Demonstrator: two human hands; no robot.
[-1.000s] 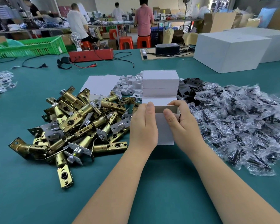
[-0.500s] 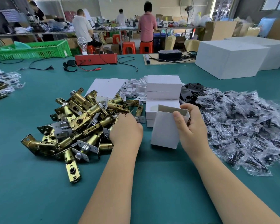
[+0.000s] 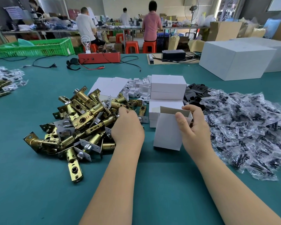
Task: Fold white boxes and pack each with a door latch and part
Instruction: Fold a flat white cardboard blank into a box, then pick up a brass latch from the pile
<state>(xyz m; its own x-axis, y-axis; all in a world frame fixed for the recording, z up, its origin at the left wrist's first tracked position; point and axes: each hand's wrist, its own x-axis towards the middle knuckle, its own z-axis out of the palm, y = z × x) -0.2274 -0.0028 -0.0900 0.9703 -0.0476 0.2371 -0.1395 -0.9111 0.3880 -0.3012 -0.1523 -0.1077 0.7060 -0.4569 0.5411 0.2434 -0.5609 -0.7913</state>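
One open white box (image 3: 167, 132) stands upright on the teal table (image 3: 39, 192), the right hand (image 3: 193, 127) pinching its far-right rim between thumb and fingers. The left hand (image 3: 128, 125) reaches into the heap of brass latches (image 3: 81, 124) at left; its fingertips are hidden, so its grip cannot be told. Four closed white boxes (image 3: 168, 86) sit stacked behind, bagged parts (image 3: 250, 127) right. No writing is legible.

One open-topped white cardboard box (image 3: 168, 132), standing upright. Four closed white cardboard boxes (image 3: 168, 86) in a stack behind it. One heap of brass-coloured metal door latches (image 3: 81, 120), too many and too overlapped to count; a second, smaller heap (image 3: 0, 86) at the far left. One large heap of clear plastic parts bags (image 3: 250, 127), uncountable. Two bare hands: left (image 3: 127, 129), right (image 3: 194, 129). Two big white cartons (image 3: 234, 60). One green plastic crate (image 3: 39, 47). Three orange plastic stools (image 3: 131, 47).
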